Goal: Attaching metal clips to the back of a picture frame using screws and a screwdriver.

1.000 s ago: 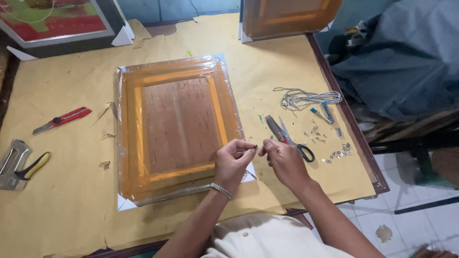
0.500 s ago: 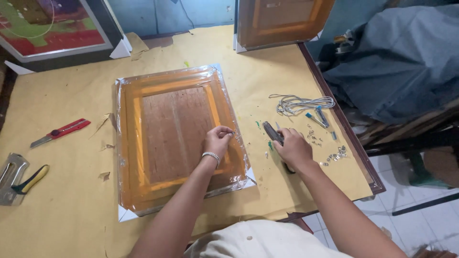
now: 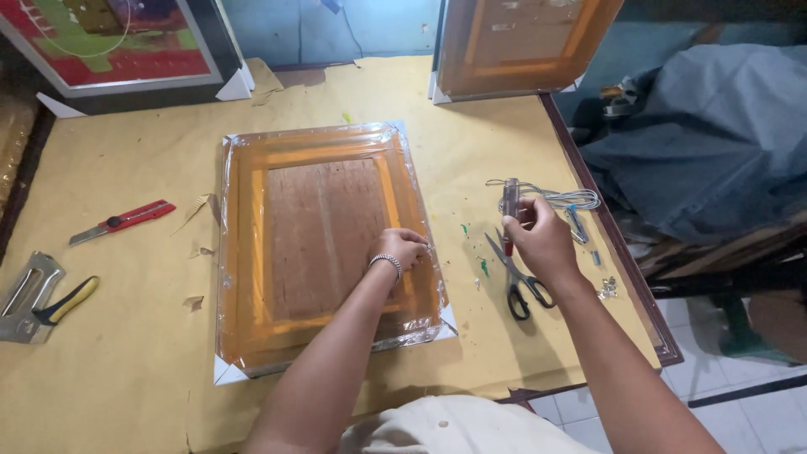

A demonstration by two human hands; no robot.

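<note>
Wrapped frame (image 3: 328,244) lay face-down, centre of the papered table (image 3: 126,361).
Left hand (image 3: 402,249) rested on the frame's right rail, fingers curled together, tips hidden. Right hand (image 3: 540,238), right of the frame, clamped a screwdriver (image 3: 509,202) above scissors (image 3: 514,282); its tip was obscured.

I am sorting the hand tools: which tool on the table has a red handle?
The utility knife left of the wrapped frame; the scissors have black handles, the pliers yellow ones.
</note>
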